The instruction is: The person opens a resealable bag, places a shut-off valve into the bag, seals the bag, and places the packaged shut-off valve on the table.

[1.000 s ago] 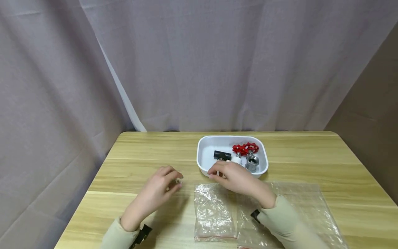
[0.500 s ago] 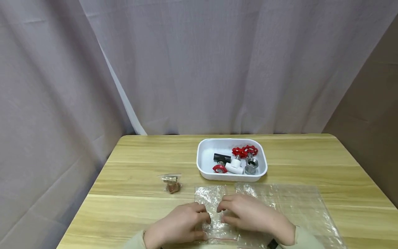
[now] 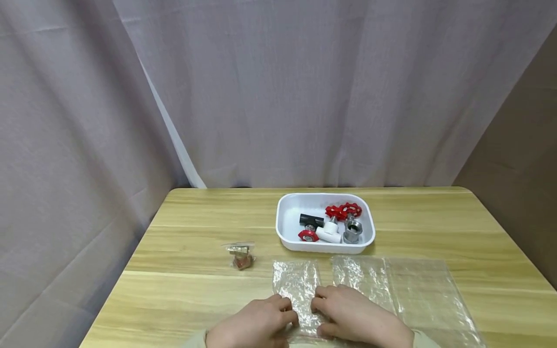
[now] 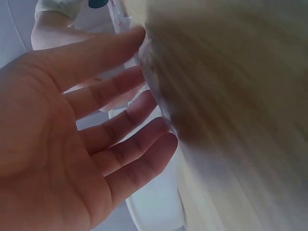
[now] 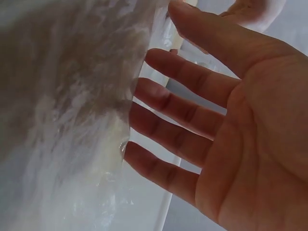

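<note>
A clear zip bag (image 3: 296,284) lies flat near the table's front, with a hand at either side. My left hand (image 3: 261,323) touches its left edge with fingertips down. On the right edge rest the fingertips of my right hand (image 3: 354,314). The left wrist view has the left hand (image 4: 106,125) with fingers slightly bent and spread, nothing between them. Similarly, the right hand (image 5: 207,120) in the right wrist view has spread fingers whose tips meet clear plastic film (image 5: 72,134). The bag's lower part is partly covered by the hands.
Behind stands a white tray (image 3: 325,248) holding a black valve (image 3: 311,220), a white valve (image 3: 329,234), a metal valve (image 3: 352,229) and red handwheels (image 3: 344,210). Left lies a small bag of brass fittings (image 3: 241,256). A larger clear bag (image 3: 422,280) lies at right.
The left hand has let go of the small bag of fittings at left and moved down to the zip bag. From beside the tray, the right hand has come down to it too.
</note>
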A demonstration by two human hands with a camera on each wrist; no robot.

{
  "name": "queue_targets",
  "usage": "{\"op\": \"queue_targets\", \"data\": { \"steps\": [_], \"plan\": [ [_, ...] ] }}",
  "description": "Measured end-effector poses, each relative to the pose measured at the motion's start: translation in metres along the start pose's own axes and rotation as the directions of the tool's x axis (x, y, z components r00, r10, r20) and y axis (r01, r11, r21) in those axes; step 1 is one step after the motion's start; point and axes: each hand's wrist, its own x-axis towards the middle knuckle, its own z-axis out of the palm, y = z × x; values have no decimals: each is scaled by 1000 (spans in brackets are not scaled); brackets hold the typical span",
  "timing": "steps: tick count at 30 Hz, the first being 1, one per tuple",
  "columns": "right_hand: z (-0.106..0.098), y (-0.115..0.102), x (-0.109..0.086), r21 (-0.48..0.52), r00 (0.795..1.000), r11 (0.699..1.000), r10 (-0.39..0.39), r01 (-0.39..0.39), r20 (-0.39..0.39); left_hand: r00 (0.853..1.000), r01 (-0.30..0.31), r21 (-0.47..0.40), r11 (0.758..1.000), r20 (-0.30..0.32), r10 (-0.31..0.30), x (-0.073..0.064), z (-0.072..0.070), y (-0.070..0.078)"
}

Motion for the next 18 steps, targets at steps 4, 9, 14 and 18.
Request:
{"op": "queue_targets", "data": {
  "steps": [4,9,14,18],
  "plan": [
    [0,-1,-3,8,1000,1000,5,-5,2,1000,21,-31,999,-9,-22,1,0,1],
    [0,-1,-3,19,1000,1000,-13,13,-6,997,8,51,999,-83,-4,2,2,2],
    [1,-3,-3,12,998,999,-43,43,-44,978,28,102,994,-210,-6,5,3,6],
    [0,-5,0,-9,993,997,-71,70,-95,958,58,109,992,-284,-25,7,-3,4]
  ]
}}
